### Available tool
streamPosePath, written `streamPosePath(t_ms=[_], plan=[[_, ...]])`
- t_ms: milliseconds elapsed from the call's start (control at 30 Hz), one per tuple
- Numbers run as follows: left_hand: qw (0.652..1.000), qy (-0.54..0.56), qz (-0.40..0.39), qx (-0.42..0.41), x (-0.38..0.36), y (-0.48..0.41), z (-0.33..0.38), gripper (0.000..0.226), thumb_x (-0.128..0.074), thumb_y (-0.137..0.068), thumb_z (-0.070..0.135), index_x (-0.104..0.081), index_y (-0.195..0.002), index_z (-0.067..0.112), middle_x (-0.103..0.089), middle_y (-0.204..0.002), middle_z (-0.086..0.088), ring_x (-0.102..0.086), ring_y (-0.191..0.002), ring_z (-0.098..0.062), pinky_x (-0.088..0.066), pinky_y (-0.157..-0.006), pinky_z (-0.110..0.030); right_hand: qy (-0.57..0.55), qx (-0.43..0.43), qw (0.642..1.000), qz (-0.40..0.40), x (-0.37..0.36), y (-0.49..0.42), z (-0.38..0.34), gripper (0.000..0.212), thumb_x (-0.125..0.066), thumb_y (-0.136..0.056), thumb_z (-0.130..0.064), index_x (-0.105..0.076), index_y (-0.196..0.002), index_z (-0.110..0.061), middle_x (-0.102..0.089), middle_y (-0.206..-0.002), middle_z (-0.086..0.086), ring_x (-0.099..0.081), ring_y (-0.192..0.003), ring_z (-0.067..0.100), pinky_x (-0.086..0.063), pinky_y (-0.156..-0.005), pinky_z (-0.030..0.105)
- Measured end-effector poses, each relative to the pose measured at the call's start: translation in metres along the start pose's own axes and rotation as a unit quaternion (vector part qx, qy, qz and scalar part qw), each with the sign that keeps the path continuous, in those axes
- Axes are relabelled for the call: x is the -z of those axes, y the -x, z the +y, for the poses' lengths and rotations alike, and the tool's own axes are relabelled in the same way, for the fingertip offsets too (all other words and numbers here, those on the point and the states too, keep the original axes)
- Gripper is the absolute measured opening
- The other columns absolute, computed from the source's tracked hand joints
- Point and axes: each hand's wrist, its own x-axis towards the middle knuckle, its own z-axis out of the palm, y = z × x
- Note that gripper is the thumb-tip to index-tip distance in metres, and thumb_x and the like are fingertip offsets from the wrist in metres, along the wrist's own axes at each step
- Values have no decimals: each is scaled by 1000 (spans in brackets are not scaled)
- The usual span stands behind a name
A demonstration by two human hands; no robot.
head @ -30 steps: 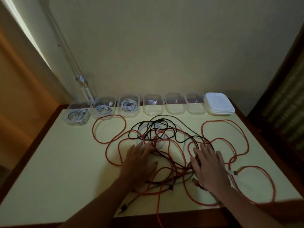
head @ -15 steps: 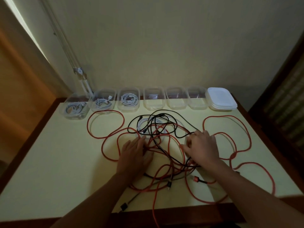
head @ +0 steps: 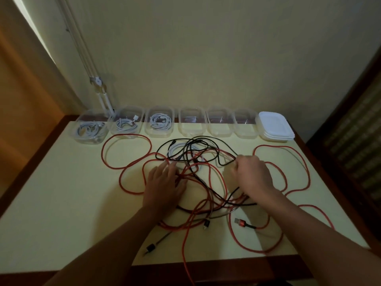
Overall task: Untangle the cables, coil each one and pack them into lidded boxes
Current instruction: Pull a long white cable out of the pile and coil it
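While L hand [head: 165,183] lies flat on cable tangle [head: 191,156], R hand [head: 254,176] grips it (strand unclear)

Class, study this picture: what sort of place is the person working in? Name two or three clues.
Probably a room in a home: a table with a dark wooden edge pushed against a plain wall, what looks like a curtain at the left, and clear plastic boxes lined up at the back.

Cables [head: 198,166]: red, black and white, tangled in loose sprawling loops. Boxes [head: 191,122]: six, clear, open, in a row behind; left three hold coiled white cables [head: 159,121]. Lids [head: 275,125]: white, stacked at row's right end.
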Motion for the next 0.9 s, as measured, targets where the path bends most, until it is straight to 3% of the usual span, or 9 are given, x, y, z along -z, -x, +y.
streamPosePath(t_ms=[133,233,300,433,467,533,633,800,900], plan=[[999,-35,12,-2,2,-3,4,58,-31,-97,54,-57,-131,16,-57,-142,-6,-44,-138,-29,-37,-111,-49,-185,1,982,50,48,-13,-2,15,-57,-97,-19,-70,-92,-14,-70,-85,4,-59,-75,21,-40,-63,26],[999,-47,-26,-4,9,0,11,57,-23,-97,55,-56,-129,22,-51,-148,-3,-41,-141,-29,-36,-111,-49,-275,12,961,3,95,-16,-12,18,-59,-97,-18,-67,-81,-17,-69,-73,-4,-66,-69,16,-42,-56,22],[1000,-18,-11,-5,18,1,18,52,-28,-98,52,-54,-131,21,-52,-147,-3,-44,-139,-29,-39,-109,-49,-330,6,944,-10,123,-23,-18,21,-58,-98,-17,-66,-80,-16,-70,-71,-4,-68,-61,17,-47,-55,26],[996,73,44,32,43,-9,39,35,-47,-100,34,-53,-131,18,-62,-127,-4,-56,-117,-23,-45,-96,-39,-497,-49,865,41,167,-40,-28,24,-56,-99,-11,-62,-76,-14,-67,-72,2,-56,-51,19,-46,-53,31],[992,96,63,47,50,-12,44,34,-48,-100,32,-53,-130,18,-62,-123,-4,-57,-112,-22,-46,-91,-36,-489,-50,869,50,176,-44,-29,24,-56,-97,-10,-62,-75,-16,-67,-74,1,-55,-53,18,-45,-54,30],[981,155,99,65,65,-16,55,31,-50,-100,31,-54,-128,17,-62,-122,-2,-54,-110,-18,-43,-88,-29,-393,-12,918,52,188,-48,-31,22,-55,-95,-11,-63,-76,-19,-70,-83,-1,-59,-66,18,-43,-58,28],[968,212,113,66,89,-26,74,31,-51,-101,36,-52,-129,22,-56,-125,5,-48,-112,-9,-37,-91,-23,-278,35,957,75,205,-49,-33,14,-55,-99,-18,-66,-89,-18,-69,-96,3,-59,-87,23,-38,-70,28],[964,235,127,8,116,-50,97,49,-55,-98,42,-44,-142,22,-51,-139,4,-46,-127,-11,-40,-106,-28,-222,101,965,99,227,-43,-31,13,-56,-101,-20,-69,-100,-17,-59,-77,-5,-47,-63,10,-33,-53,22],[969,233,83,7,121,-61,103,62,-58,-97,46,-36,-150,20,-49,-146,0,-50,-128,-17,-43,-105,-32,-255,120,952,119,242,-37,-23,14,-56,-102,-19,-69,-98,-17,-64,-81,-1,-53,-69,15,-34,-52,13]])
